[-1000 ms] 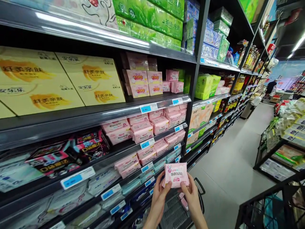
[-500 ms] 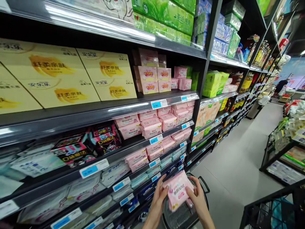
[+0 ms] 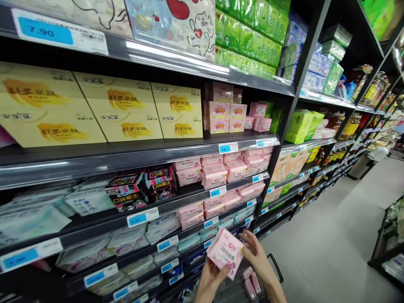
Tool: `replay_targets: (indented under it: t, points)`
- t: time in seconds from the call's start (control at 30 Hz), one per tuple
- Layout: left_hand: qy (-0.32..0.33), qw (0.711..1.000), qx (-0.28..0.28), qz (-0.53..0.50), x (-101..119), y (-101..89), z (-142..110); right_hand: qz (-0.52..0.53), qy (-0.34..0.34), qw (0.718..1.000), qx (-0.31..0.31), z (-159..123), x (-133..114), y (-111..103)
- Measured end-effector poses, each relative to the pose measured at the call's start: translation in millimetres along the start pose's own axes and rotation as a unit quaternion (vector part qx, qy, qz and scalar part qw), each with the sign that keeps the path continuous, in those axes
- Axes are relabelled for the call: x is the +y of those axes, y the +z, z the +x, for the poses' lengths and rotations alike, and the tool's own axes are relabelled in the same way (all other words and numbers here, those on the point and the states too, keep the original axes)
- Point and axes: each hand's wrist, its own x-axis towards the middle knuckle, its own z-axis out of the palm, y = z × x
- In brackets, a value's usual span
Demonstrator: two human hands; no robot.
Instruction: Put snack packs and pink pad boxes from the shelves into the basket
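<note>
A small pink soft pack with dark print [image 3: 224, 252] is held between both my hands low in the view, tilted. My left hand [image 3: 210, 280] grips its lower left edge from below, fingers closed on it. My right hand [image 3: 257, 256] holds its right side with fingers curled over the top edge. Just below them stands a dark wire shopping basket [image 3: 232, 291] with a black handle [image 3: 277, 269] and two or three pink packs [image 3: 251, 285] inside.
A tall black shelf unit [image 3: 202, 149] runs along the left, with yellow boxes [image 3: 120, 111], pink packs [image 3: 221, 172], black-and-pink packs [image 3: 142, 189] and blue price tags [image 3: 227, 147]. Green packs [image 3: 249, 38] fill the top shelf. A grey aisle floor [image 3: 331, 244] extends to the right, with another rack [image 3: 389, 244] at the far right.
The view has swung left and up along the shelves. The pink pack has turned in my hands and shifted slightly left, staying above the basket.
</note>
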Motion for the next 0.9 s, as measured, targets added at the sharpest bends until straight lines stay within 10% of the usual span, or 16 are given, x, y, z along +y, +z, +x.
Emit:
replay_targets:
  t: [0.17, 0.47, 0.73, 0.9]
  points:
    - [0.015, 0.998, 0.030, -0.060, -15.7, 21.3, 10.4, 0.039, -0.010, 0.998, 0.046, -2.7, 19.1, -2.4]
    - [0.056, 0.995, 0.010, -0.083, 31.4, 67.1, 9.5, 0.061, -0.008, 0.997, 0.044, 39.7, -33.9, -24.7]
    - [0.026, 0.992, 0.069, -0.103, -26.7, 67.7, 0.2, 0.079, 0.036, 0.992, 0.094, 34.5, 4.8, -56.0]
    - [0.043, 0.996, 0.032, -0.072, -20.9, 105.8, 9.0, 0.080, 0.003, 0.985, 0.151, 33.6, -30.4, -74.1]
